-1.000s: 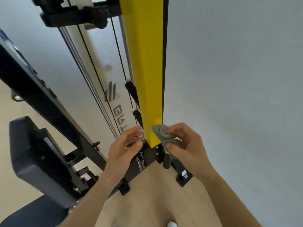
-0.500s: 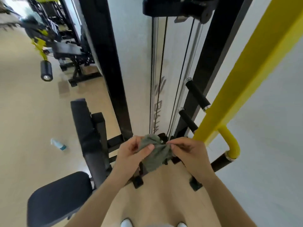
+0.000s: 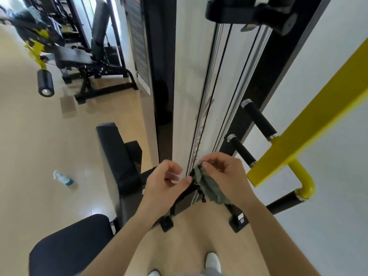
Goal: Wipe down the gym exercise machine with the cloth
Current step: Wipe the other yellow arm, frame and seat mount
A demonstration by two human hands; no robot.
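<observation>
Right hand (image 3: 225, 176) pinches a grey-green cloth (image 3: 209, 186) between thumb and curled fingers, and the bunched fabric hangs down below the palm. It is held against the lower end of the exercise machine (image 3: 189, 76), just where the chrome guide rods (image 3: 207, 96) meet the black base. Left hand (image 3: 165, 180) sits just to the left of the cloth, with its fingers curled in toward the palm around nothing visible. Its thumb tip lies right beside the cloth's edge, but whether it touches cannot be told.

To the right, a yellow beam (image 3: 318, 124) slants across in front of the white wall, with two black grip handles (image 3: 258, 118) projecting from its left side. Left of the hands stands a black backrest pad (image 3: 117, 154), and the black seat (image 3: 69, 242) lies nearer. A spray bottle (image 3: 63, 178) lies on the tan floor, well to the left. Another bench machine (image 3: 79, 56) stands at the far left. White shoes (image 3: 213, 259) show at the near edge.
</observation>
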